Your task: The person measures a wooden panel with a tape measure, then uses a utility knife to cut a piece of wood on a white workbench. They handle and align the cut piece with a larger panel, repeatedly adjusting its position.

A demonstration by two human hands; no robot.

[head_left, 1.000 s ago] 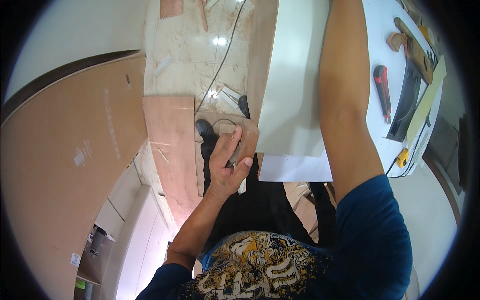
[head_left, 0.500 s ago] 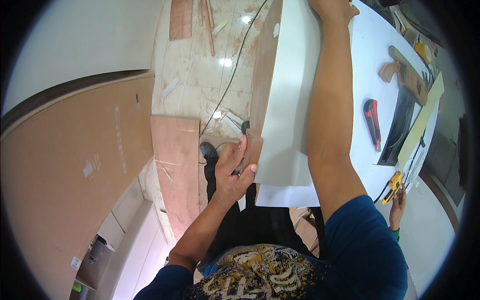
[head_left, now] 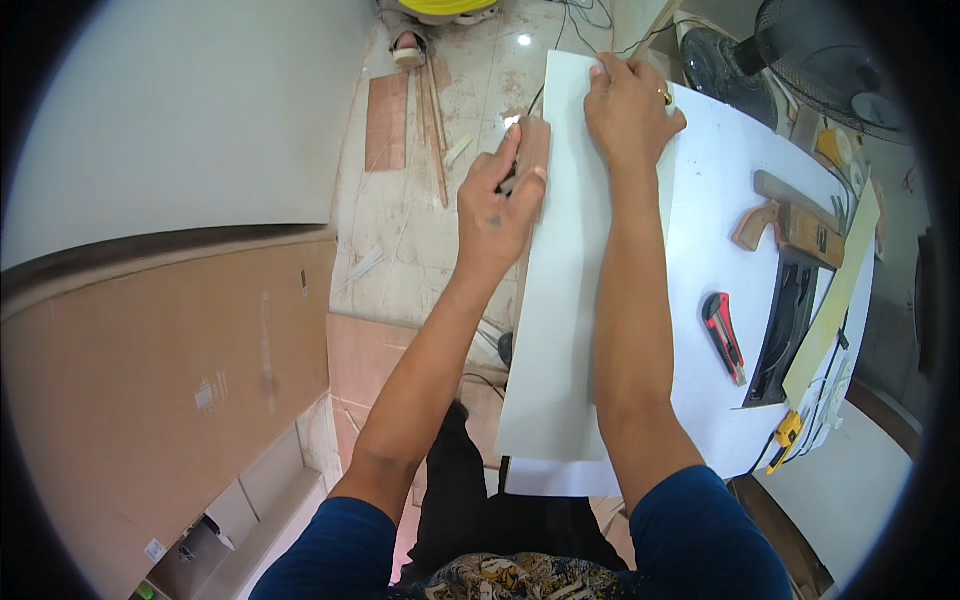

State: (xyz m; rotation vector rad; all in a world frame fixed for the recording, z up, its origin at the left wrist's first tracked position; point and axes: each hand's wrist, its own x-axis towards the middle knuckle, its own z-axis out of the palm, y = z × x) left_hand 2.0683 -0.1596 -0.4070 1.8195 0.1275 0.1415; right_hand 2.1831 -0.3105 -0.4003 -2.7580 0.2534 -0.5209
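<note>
My left hand (head_left: 498, 212) is closed around a small wooden hand plane (head_left: 536, 150), which lies against the left edge of a long white board (head_left: 560, 320). Part of the plane is hidden by my fingers and thumb. At the board's far end my right hand (head_left: 630, 110) grips it, fingers bent over the far edge, with that forearm stretched along the board. Beneath lies a white tabletop (head_left: 690, 200). To the right of my right forearm, a red and black utility knife (head_left: 722, 338) rests on it.
A wooden tool with a curved handle (head_left: 790, 228), a flat black piece (head_left: 780, 340), a pale strip (head_left: 835, 300) and a yellow tool (head_left: 786, 440) lie along the table's right side. A fan (head_left: 840, 70) stands far right. Another person's foot (head_left: 407, 48) and wood strips (head_left: 436, 140) are on the floor.
My left hand has moved away from me along the board's edge with the plane. The view has shifted, bringing the far end into sight. Another person's hand at right is gone from view.
</note>
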